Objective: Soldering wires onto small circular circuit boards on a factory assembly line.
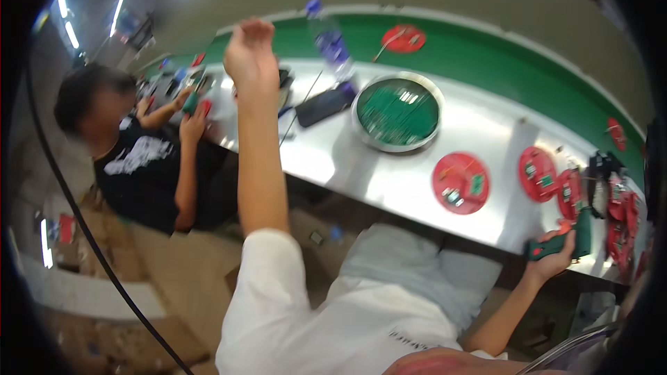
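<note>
White fabric of the person's shirt (333, 319) fills the lower frame, nearest the lens, with both forearms reaching out from it. Raised high above the counter (361, 167), the left hand (249, 52) is loosely curled with fingers bent; whether it holds anything cannot be told through the blur. At the counter's near edge on the right, the right hand (556, 253) is closed around a green handheld tool with a red tip (552, 243), which sits just off the steel rim. Red round discs carrying small green circuit boards (460, 182) lie in a row beside that hand, more crowding the far right end. A round metal tray of green boards (397, 111) stands mid-counter, near a dark phone (325, 104) and a clear bottle with a blue cap (328, 38). Bare steel lies open between the tray and the near edge. Beyond the counter runs a green conveyor belt (500, 52) bearing another red disc (404, 39). To the left, a seated co-worker in a black shirt (146, 167) handles small parts with both hands.
</note>
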A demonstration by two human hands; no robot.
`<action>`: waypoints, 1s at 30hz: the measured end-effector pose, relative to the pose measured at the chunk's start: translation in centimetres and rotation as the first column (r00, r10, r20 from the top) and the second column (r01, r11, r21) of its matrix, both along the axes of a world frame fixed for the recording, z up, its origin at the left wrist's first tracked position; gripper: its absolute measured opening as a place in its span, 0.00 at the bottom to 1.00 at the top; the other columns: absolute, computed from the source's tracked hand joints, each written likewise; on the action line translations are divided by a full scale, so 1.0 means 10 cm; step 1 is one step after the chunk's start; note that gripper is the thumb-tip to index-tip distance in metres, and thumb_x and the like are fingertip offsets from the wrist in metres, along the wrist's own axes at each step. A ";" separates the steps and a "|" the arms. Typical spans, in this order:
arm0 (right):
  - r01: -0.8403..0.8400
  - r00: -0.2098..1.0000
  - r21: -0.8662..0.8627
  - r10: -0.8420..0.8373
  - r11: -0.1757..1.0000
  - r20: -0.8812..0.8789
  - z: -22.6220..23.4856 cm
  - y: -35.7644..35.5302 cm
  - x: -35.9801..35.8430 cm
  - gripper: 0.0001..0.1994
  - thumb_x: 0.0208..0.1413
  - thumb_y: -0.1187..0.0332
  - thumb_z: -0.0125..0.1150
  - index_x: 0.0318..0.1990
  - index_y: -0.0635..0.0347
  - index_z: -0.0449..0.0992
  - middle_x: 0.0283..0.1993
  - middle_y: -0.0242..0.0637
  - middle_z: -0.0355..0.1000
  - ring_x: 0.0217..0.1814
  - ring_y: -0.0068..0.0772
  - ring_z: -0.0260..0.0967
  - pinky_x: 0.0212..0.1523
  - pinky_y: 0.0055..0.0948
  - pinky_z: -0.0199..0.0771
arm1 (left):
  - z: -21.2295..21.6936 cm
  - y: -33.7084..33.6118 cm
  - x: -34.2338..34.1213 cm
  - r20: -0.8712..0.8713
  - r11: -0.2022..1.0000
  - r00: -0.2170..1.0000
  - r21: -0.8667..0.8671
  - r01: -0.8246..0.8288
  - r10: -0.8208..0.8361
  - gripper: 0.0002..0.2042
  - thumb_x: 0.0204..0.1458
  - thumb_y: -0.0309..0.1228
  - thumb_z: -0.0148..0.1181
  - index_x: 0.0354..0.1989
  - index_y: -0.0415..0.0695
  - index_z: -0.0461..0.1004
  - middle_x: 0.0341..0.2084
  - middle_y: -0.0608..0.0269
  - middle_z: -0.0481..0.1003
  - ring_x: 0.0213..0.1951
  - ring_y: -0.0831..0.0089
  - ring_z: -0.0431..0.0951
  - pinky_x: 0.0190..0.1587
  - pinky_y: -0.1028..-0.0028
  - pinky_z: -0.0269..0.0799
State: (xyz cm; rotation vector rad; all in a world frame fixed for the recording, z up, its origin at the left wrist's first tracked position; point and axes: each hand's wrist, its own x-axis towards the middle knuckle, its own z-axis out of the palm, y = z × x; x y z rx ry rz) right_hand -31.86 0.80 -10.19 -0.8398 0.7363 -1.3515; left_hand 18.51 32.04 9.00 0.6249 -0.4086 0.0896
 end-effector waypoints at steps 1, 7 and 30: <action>-0.048 0.998 -0.019 0.047 0.999 -0.043 -0.09 -0.03 -0.09 0.14 0.67 0.60 0.47 0.49 0.61 0.71 0.35 0.38 0.73 0.20 0.21 0.63 0.20 0.24 0.64 | -0.10 -0.25 -0.22 0.059 0.991 0.995 0.111 0.073 -0.080 0.11 0.65 0.28 0.47 0.41 0.34 0.75 0.34 0.51 0.78 0.39 0.61 0.78 0.50 0.61 0.75; 0.050 0.996 -0.085 -0.055 0.995 -0.063 0.00 0.07 -0.09 0.15 0.66 0.61 0.49 0.49 0.64 0.69 0.39 0.41 0.72 0.20 0.22 0.63 0.20 0.25 0.65 | 0.33 -0.57 -0.06 0.306 0.992 0.949 0.115 0.042 -0.076 0.14 0.67 0.28 0.44 0.41 0.30 0.75 0.36 0.47 0.79 0.39 0.60 0.80 0.51 0.64 0.77; -0.584 0.721 -0.410 0.216 0.700 -0.659 0.26 0.72 -0.31 0.18 0.54 0.73 0.62 0.51 0.73 0.74 0.38 0.45 0.78 0.27 0.28 0.73 0.31 0.25 0.72 | -1.58 -1.24 -2.59 0.610 0.514 0.616 0.780 -0.356 -0.499 0.08 0.50 0.17 0.62 0.40 0.37 0.79 0.27 0.55 0.77 0.28 0.61 0.76 0.31 0.69 0.71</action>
